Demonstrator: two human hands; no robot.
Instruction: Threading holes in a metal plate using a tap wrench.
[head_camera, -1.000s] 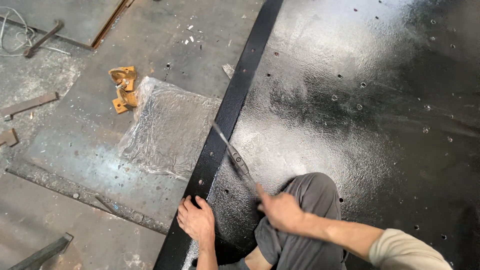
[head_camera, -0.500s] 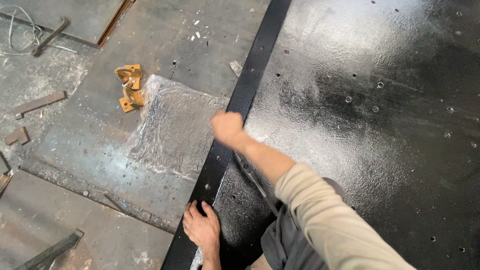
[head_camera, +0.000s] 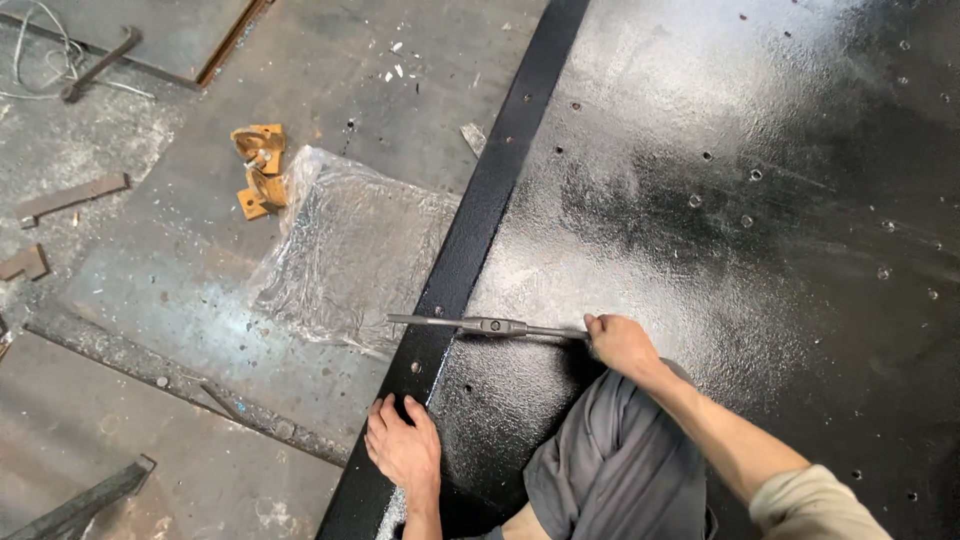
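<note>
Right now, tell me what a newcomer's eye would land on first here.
First, the big glossy black metal plate dotted with holes, filling the right side. Next, the right hand gripping one end of a long metal bar tool that lies across the black edge strip, while the left hand presses flat on that strip lower down. Left of the strip lies a crinkled clear plastic sheet.

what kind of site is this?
Likely a metal fabrication workshop floor: a large black-painted steel plate with drilled holes, a long metal two-handled wrench in the right hand, and rusty orange steel brackets among scrap bars on the floor.
</note>
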